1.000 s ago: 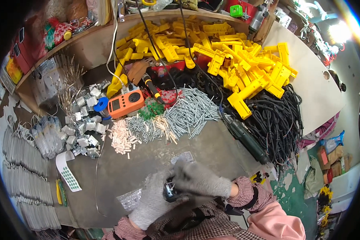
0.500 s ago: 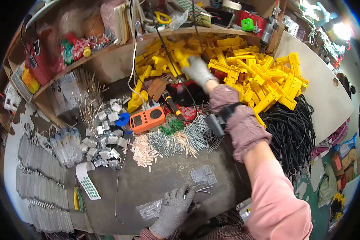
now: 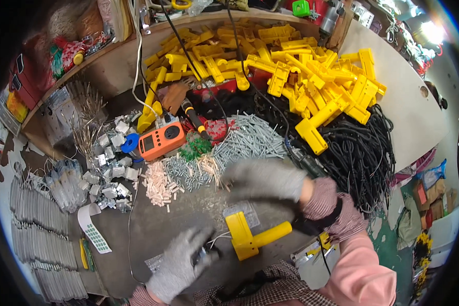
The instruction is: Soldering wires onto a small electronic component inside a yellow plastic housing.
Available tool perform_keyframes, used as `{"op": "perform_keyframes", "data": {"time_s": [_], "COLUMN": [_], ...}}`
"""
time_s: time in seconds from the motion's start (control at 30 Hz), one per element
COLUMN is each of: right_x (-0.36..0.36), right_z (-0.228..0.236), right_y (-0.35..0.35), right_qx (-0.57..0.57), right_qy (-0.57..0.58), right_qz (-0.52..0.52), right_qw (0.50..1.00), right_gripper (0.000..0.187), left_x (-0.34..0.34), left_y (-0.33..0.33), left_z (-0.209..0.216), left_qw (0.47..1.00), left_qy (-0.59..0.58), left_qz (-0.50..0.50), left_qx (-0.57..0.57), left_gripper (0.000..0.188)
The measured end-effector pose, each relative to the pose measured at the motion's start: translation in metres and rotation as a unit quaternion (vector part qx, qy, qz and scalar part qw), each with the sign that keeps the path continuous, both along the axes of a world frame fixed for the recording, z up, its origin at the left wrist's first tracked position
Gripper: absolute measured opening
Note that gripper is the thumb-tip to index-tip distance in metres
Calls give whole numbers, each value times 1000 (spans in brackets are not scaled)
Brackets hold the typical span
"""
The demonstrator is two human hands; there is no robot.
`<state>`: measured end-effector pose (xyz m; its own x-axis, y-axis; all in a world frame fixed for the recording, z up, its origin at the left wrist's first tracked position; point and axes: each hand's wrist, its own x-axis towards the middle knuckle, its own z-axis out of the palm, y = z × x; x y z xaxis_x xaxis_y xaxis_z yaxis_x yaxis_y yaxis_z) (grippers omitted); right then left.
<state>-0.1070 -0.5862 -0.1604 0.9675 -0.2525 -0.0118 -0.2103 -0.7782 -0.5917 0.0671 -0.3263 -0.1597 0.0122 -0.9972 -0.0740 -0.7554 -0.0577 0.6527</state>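
Observation:
My right hand [image 3: 264, 179], in a grey glove, is blurred by motion and hovers palm down over the bench with nothing visible in its fingers. Just below it, apart from the fingers, a yellow plastic housing [image 3: 251, 237] lies on the grey bench top [image 3: 153, 232]. My left hand [image 3: 180, 263], also gloved, is closed around a small dark part [image 3: 209, 253] with a thin white wire coming off it. A big heap of the same yellow housings [image 3: 290, 71] fills the back of the bench.
Black cables [image 3: 362, 153] are piled at right. Grey screws [image 3: 245, 145], pale plugs [image 3: 158, 186], an orange meter [image 3: 160, 142], small metal pieces [image 3: 107, 168] and bagged parts [image 3: 35, 229] cover the middle and left. A green-handled tool [image 3: 303, 160] lies by the cables.
My right hand reached to the yellow heap, then came back toward me; a yellow housing now lies on the bench in front of me. My left hand stayed low with its small part.

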Motion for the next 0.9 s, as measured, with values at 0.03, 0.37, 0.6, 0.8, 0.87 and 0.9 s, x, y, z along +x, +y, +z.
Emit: {"op": "perform_keyframes", "data": {"time_s": [0.03, 0.37, 0.6, 0.8, 0.87, 0.9], "right_x": [-2, -17, -104, -122, -121, -120], "right_z": [12, -16, 10, -38, -46, -46], "right_y": [-17, -56, 55, 117, 119, 119], "right_qx": [-187, -446, -193, 47, 38, 29], "right_qy": [42, 5, -103, -63, -76, -75], "right_qz": [-59, -100, -47, -26, -39, -36], "right_qw": [980, 889, 975, 997, 996, 996], "right_gripper": [25, 17, 29, 33, 33, 31], "left_x": [3, -10, -19, -20, -20, -19], "left_y": [-17, -247, -248, -267, -264, -263], "left_z": [14, -32, -25, -15, -17, -16], "left_qw": [1000, 882, 879, 908, 920, 919], "left_qy": [-10, -415, -385, -381, -349, -350], "left_qz": [-5, -116, -128, -136, -126, -127], "left_qx": [-22, -192, -251, -104, -125, -125], "left_gripper": [43, 25, 16, 23, 27, 27]}}
